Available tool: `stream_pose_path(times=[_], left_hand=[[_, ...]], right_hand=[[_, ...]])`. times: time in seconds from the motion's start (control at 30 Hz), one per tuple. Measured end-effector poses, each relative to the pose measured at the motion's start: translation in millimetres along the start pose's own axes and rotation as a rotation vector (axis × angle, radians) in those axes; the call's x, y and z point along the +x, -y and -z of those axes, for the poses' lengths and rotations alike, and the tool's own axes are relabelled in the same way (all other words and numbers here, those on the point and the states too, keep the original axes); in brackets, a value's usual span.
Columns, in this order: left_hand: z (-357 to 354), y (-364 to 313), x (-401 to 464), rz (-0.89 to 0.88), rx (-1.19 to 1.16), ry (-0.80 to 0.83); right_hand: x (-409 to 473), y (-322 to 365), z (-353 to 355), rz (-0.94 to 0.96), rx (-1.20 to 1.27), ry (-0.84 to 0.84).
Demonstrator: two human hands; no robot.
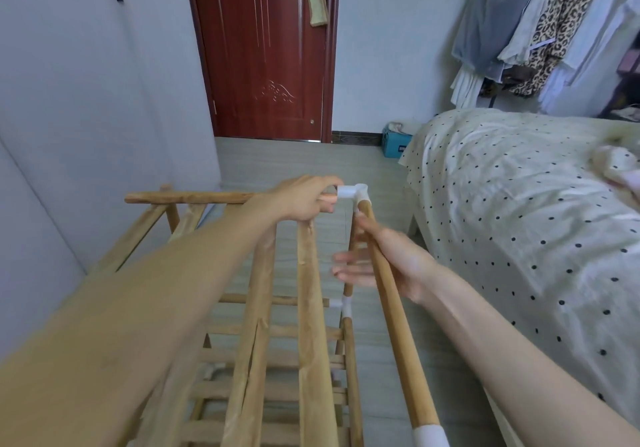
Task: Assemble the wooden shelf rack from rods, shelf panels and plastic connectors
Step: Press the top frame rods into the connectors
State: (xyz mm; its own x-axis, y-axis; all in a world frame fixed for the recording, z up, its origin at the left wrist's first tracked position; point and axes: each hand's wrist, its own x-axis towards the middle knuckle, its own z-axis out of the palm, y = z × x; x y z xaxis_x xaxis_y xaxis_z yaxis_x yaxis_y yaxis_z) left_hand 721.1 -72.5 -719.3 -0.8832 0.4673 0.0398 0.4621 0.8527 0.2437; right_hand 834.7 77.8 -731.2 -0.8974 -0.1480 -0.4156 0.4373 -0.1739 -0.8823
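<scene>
Head view. The wooden rack (pixel 277 325) stands on the floor, left of the polka-dot bed (pixel 519 221). At the rack's far right top corner sits a white plastic connector (pixel 353 193). The left hand (pixel 304 198), fingers curled, grips the far horizontal rod (pixel 187 197) just left of the connector. The right hand (pixel 384 261) lies against the long side rod (pixel 391 308) below the connector, thumb on the rod, fingers extended and blurred; whether it clasps the rod cannot be told. A red door (pixel 263 48) stands beyond the rack.

No text or label can be read anywhere.
</scene>
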Motion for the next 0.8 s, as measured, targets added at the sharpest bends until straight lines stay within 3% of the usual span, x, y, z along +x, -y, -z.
stream_pose_path(times=[0.07, 0.17, 0.27, 0.63, 0.8], left_hand=[[-0.2, 0.7, -1.8, -0.048, 0.080, -0.014], [4.5, 1.4, -4.0, -0.145, 0.168, -0.048], [9.3, 2.3, -2.4, -0.169, 0.196, -0.062], [11.7, 4.1, -0.1, -0.136, 0.075, -0.038], [14.5, 5.3, 3.3, -0.114, -0.051, 0.015]], right_hand=[[18.2, 10.9, 1.2, 0.232, -0.321, -0.274], [41.4, 27.5, -2.9, 0.439, -0.598, -0.317], [48.5, 33.5, -7.5, 0.425, -0.702, -0.267], [50.4, 30.8, -5.2, 0.423, -0.641, -0.220], [55.2, 41.4, -9.3, 0.398, -0.962, -0.246]])
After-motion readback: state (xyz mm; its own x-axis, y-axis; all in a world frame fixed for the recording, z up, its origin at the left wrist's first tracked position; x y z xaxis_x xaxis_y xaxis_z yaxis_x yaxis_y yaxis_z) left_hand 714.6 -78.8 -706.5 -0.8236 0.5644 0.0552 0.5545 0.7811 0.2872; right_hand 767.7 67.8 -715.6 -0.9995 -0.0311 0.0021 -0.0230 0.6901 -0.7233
